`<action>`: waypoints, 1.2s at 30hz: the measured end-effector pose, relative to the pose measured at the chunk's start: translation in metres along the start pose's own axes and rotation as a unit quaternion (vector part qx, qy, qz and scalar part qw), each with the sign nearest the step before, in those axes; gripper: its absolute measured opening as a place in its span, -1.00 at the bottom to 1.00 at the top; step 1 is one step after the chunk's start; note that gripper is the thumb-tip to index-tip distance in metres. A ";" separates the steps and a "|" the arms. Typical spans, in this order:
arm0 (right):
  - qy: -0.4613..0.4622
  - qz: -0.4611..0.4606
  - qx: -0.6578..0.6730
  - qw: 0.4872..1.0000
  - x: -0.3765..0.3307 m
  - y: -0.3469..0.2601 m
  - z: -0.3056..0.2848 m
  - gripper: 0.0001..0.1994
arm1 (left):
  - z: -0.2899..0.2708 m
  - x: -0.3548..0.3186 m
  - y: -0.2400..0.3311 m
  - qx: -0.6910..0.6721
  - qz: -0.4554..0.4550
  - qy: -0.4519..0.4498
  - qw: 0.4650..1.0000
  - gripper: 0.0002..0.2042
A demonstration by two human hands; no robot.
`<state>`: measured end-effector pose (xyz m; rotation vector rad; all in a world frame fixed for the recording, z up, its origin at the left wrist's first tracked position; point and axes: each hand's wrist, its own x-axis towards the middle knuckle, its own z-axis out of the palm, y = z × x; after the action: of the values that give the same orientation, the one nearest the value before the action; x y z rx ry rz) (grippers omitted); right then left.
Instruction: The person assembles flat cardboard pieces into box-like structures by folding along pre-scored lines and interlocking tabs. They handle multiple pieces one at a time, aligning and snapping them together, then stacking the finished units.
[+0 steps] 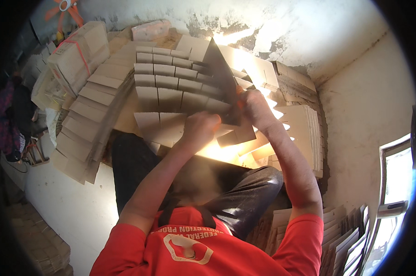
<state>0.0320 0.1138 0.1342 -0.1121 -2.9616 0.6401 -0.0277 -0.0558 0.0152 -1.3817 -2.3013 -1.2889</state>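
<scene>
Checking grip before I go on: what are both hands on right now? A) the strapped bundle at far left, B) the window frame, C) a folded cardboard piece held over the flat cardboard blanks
C: the left hand and right hand both grip the folded cardboard piece above the flat cardboard blanks.

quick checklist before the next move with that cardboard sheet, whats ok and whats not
1. Left hand pressing down on the slotted cardboard sheet: ok.
2. Right hand gripping the dark raised flap: ok.
3. Flap lifted off the sheet, standing steeply: ok.
4. Fingers out of the fold line: cannot tell, hidden behind the flap.
5. Stack of flat cardboard to the right within reach: ok.
6. Glare on the pieces under the hands: not ok, detail is washed out.
</scene>
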 end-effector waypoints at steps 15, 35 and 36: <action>0.032 -0.086 -0.037 0.995 0.006 0.030 0.043 -0.78 | 0.001 -0.001 -0.002 -0.048 0.009 0.010 0.999 -0.97; 0.202 0.421 -0.354 0.810 -0.305 0.337 0.024 -0.46 | 0.011 0.008 0.030 0.113 0.137 -0.210 0.961 -0.20; 0.193 0.441 -0.343 0.807 -0.305 0.341 0.027 -0.46 | 0.014 0.007 0.029 0.120 0.140 -0.195 0.963 -0.19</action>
<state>0.3474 0.3831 -0.0597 -1.5104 -2.4228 -0.4301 -0.0053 -0.0347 0.0271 -1.9185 -2.2757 -0.6780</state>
